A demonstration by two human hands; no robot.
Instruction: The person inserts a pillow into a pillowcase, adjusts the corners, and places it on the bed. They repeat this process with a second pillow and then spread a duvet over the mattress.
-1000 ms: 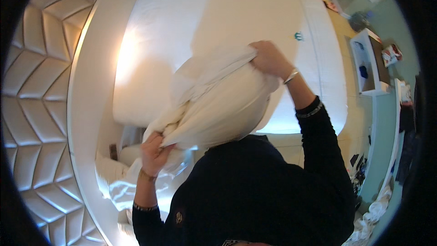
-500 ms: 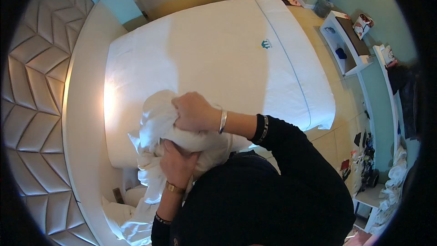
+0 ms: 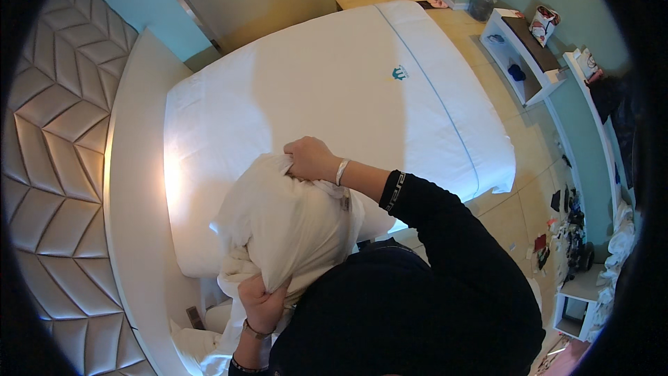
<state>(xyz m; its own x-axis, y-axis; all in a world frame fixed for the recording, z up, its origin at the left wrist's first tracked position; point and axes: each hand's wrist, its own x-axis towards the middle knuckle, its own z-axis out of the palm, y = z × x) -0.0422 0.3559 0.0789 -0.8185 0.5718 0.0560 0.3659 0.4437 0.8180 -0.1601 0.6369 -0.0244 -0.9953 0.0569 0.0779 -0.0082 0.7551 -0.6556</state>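
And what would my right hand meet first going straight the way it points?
Probably the white fabric your right hand grips; beyond it the line crosses over the bed at an unclear height.

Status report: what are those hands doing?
Left hand and right hand gripping bunched white fabric. Fabric partly hides white-covered rectangular bed. Nothing visibly obstructing hands.

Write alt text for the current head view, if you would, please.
A person's left hand and right hand grip bunched white fabric at the near side of a white-covered bed; padded panelling lines the left.
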